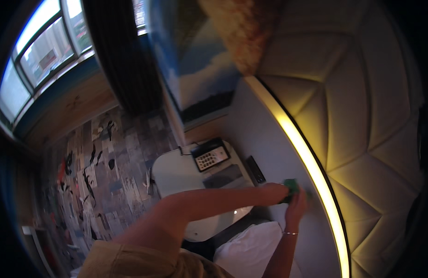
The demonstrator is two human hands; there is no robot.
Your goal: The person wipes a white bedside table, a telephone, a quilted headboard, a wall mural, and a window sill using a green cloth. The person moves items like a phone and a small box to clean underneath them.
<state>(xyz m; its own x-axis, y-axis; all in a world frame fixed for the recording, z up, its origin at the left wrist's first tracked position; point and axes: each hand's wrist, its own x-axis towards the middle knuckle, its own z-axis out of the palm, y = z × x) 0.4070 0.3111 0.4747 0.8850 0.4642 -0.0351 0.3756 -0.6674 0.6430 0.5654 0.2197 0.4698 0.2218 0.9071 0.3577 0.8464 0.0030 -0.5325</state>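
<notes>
A green cloth is bunched between my two hands, in front of the grey panel at the bedside. My left hand grips it from the left, with the forearm stretched across the nightstand. From below, my right hand reaches up with its fingers on the cloth; a thin bracelet circles that wrist. Some green shows past the right hand's far side, blurred. How the fingers close on the cloth is partly hidden. Just left of the hands, a black socket strip is set in the panel.
A corded desk telephone and a flat dark item lie on the white nightstand. A white pillow rests below my hands. A glowing light strip borders the padded wall. Patchwork-patterned flooring stretches left.
</notes>
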